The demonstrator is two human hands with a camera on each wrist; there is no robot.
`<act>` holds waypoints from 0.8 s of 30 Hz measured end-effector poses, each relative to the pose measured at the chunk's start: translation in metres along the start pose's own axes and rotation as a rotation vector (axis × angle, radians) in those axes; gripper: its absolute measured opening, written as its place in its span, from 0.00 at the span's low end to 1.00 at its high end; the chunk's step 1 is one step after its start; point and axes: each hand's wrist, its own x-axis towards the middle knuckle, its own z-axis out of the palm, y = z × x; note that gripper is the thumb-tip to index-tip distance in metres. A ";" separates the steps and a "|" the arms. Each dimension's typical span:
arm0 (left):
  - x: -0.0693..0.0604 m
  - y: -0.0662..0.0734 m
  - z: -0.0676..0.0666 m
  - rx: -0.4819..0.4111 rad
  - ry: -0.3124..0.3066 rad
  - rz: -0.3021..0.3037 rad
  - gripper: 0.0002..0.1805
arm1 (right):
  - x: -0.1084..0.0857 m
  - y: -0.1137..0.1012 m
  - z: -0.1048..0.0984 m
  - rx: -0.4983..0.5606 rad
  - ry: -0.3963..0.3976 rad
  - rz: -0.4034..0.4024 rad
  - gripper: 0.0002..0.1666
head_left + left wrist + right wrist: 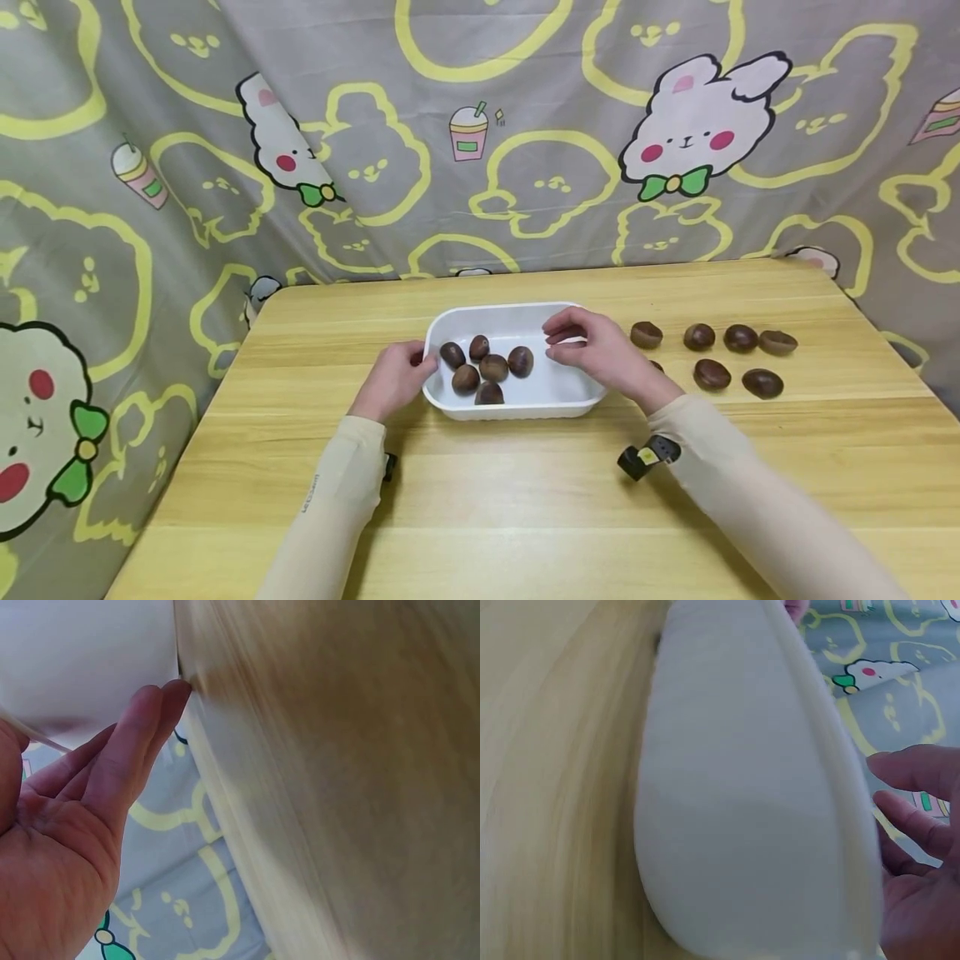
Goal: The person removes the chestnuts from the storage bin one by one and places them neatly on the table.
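A white rectangular tray (517, 412) stands on the wooden table with several brown chestnuts (493, 368) inside, mostly in its left half. My left hand (393, 379) holds the tray's left end, thumb at the rim; in the left wrist view its fingers (131, 761) lie along the outer wall. Over the tray's right part hovers my right hand (592, 346), fingers loosely bent and apart, with nothing visible between them. The right wrist view shows the tray's outer side wall (742, 780), with the right fingers (915, 769) beyond its rim.
More chestnuts (712, 375) lie on the table (495, 500) right of the tray, in two loose rows. One is partly hidden behind the right hand. A patterned grey curtain (450, 208) hangs behind the table and along its left side.
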 end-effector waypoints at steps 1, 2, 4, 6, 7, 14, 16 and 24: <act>0.000 0.000 0.000 0.002 0.002 0.004 0.15 | 0.001 0.000 0.002 0.001 -0.001 -0.001 0.19; 0.001 0.000 0.000 0.005 0.003 0.005 0.14 | 0.002 0.000 0.004 0.000 -0.002 -0.002 0.19; 0.001 0.001 -0.001 0.007 0.003 0.005 0.14 | 0.005 0.000 0.007 -0.011 0.003 0.002 0.20; 0.001 0.001 -0.001 0.010 0.005 0.004 0.14 | 0.008 0.001 0.010 -0.024 0.014 0.007 0.20; 0.001 0.002 -0.001 0.010 0.005 0.002 0.14 | 0.009 0.001 0.011 -0.032 0.020 0.011 0.20; -0.001 0.001 -0.001 0.002 0.007 -0.013 0.14 | 0.021 0.003 0.024 -0.114 0.016 0.041 0.19; 0.000 0.001 0.000 0.000 0.008 -0.014 0.14 | 0.023 0.004 0.027 -0.146 -0.001 0.055 0.19; 0.001 -0.001 0.001 -0.004 0.010 0.001 0.14 | 0.031 0.008 0.036 -0.170 -0.047 0.112 0.24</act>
